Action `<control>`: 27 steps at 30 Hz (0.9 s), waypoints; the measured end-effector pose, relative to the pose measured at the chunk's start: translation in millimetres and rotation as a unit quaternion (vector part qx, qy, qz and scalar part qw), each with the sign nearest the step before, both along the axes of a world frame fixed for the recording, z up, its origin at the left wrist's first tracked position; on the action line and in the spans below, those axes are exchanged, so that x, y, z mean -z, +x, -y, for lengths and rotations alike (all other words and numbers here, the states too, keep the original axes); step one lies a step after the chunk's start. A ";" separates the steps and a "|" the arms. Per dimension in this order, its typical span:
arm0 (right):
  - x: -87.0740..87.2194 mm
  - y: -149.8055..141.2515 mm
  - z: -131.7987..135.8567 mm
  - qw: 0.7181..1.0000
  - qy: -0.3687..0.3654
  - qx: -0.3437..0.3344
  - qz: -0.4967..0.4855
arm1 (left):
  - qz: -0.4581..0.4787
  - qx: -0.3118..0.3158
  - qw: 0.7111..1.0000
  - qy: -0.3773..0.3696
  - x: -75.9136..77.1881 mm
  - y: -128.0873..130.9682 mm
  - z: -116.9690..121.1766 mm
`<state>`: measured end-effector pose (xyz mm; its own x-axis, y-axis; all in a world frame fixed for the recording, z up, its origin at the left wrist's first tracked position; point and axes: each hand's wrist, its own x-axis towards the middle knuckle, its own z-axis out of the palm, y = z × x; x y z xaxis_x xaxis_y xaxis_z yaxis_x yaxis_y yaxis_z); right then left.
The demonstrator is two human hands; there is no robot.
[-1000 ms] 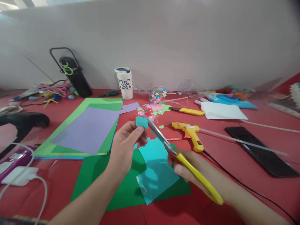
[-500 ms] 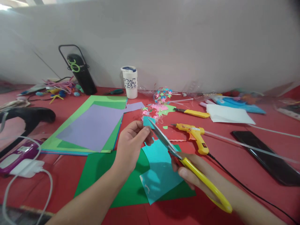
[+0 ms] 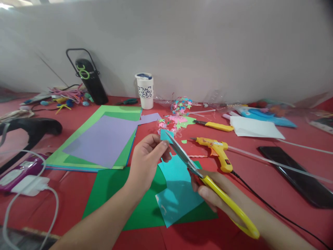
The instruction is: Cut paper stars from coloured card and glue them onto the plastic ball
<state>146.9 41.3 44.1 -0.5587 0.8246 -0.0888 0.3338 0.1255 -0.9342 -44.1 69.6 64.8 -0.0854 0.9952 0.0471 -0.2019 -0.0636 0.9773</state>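
Left fingers (image 3: 157, 150) pinch turquoise paper (image 3: 163, 135), right fingers (image 3: 206, 193) grip scissors (image 3: 226, 196), and the white cup (image 3: 147, 103) carries illegible dark lettering (image 3: 146, 91).

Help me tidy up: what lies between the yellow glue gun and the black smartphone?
In the head view: a translucent glue stick and, lower in the picture, a black cord.

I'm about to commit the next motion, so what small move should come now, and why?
I'd probably ease the left hand's pinch slightly away from the scissors before any snip: its thumb sits close to the blades, whose tips overlap the small blue paper it holds.
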 end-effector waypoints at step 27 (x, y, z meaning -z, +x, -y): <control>3.5 0.3 -1.3 0.998 -0.060 -0.007 0.028 | 0.007 0.006 1.000 0.002 1.4 -0.9 -1.1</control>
<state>147.2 42.7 40.7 -0.5618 0.7981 -0.2179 0.3850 0.0191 -0.9227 -45.0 70.8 63.4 -0.0735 0.9960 0.0501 -0.2156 -0.0650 0.9743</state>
